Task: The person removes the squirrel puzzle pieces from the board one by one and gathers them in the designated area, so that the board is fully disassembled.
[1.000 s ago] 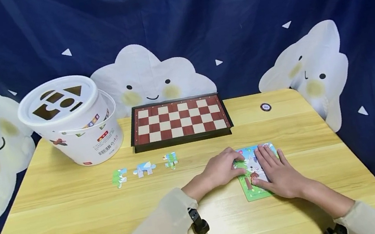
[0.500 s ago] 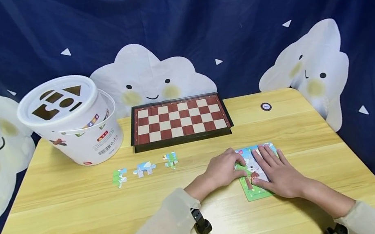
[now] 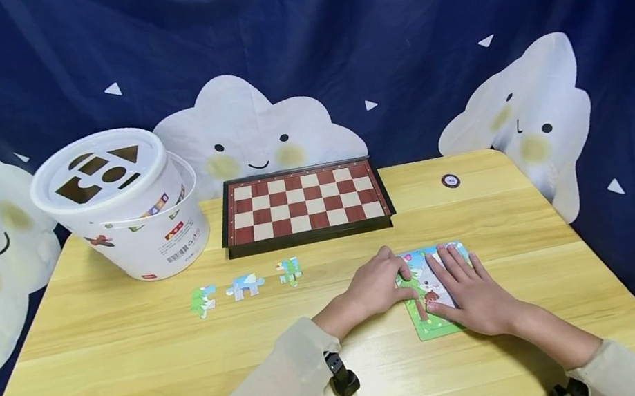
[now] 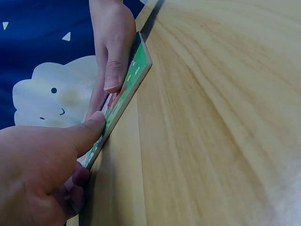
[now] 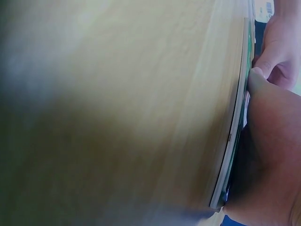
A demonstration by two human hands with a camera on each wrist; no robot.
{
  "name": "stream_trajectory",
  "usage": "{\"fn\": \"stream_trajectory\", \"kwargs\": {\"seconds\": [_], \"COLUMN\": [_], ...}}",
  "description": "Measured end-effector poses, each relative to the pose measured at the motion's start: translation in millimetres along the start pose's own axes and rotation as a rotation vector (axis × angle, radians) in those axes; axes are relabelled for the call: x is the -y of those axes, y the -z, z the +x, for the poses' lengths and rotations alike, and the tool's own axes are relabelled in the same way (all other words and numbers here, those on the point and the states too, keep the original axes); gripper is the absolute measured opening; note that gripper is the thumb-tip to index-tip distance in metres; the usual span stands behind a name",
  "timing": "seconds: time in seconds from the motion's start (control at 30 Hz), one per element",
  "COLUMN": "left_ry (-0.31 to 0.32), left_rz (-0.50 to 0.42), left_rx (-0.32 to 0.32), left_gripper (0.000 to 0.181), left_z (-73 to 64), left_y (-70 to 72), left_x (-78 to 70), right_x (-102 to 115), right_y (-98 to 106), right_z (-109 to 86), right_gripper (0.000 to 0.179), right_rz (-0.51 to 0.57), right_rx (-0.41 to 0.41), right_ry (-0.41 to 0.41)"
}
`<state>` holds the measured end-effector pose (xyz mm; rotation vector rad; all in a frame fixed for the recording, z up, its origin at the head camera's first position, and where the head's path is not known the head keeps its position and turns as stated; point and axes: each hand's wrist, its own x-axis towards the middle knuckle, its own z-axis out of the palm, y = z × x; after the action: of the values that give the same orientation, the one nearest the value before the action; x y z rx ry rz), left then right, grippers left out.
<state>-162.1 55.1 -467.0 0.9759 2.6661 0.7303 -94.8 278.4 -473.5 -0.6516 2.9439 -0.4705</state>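
Observation:
A jigsaw puzzle (image 3: 434, 327) in a green-edged board with an animal and tree picture lies on the table, right of the middle. My left hand (image 3: 375, 284) holds its left edge, fingers curled and thumb on the picture side. In the left wrist view, the thumb of the left hand (image 4: 42, 155) touches the board's face, while the other fingers bend in beside the edge. Flat across the puzzle's right half rests my right hand (image 3: 478, 297), fingers straight, covering part of the picture. The right wrist view shows the board's thin edge (image 5: 231, 134) beside that hand.
Three loose jigsaw pieces lie in a row to the left: a green one (image 3: 201, 301), a blue one (image 3: 244, 285) and a green-blue one (image 3: 289, 271). Behind them are a chessboard (image 3: 304, 203) and a white bucket (image 3: 141, 238). A round chip (image 3: 450, 181) sits back right.
The left forearm has shifted slightly to the right, and the left index finger has moved a little over the puzzle's left edge. The right hand stays in place.

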Motion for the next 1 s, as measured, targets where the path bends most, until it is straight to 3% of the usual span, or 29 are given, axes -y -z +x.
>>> {"fn": "stream_trajectory", "kwargs": {"seconds": [0.2,0.47,0.73,1.0], "left_ry": [-0.009,-0.006,0.0,0.002], "left_rz": [0.005,-0.01,-0.057,-0.089], "left_rx": [0.001,-0.005,0.01,-0.008], "left_gripper": [0.025,0.022,0.015,0.019], "left_z": [-0.4,-0.4,-0.5,-0.6], "left_y": [1.8,2.6,3.0,2.6], "left_x": [0.0,-1.3,-5.2,-4.4], "right_x": [-1.7,2.4,-4.6,0.3], "right_y": [-1.7,5.1,-3.8,0.9], "right_z": [0.7,2.1,0.0,1.1], "right_gripper": [0.086,0.087,0.086,0.087], "right_rz": [-0.002,-0.033,-0.006,-0.012], "right_rx": [0.001,0.082,-0.015,0.032], "right_ry": [0.001,-0.057,0.011,-0.014]}}
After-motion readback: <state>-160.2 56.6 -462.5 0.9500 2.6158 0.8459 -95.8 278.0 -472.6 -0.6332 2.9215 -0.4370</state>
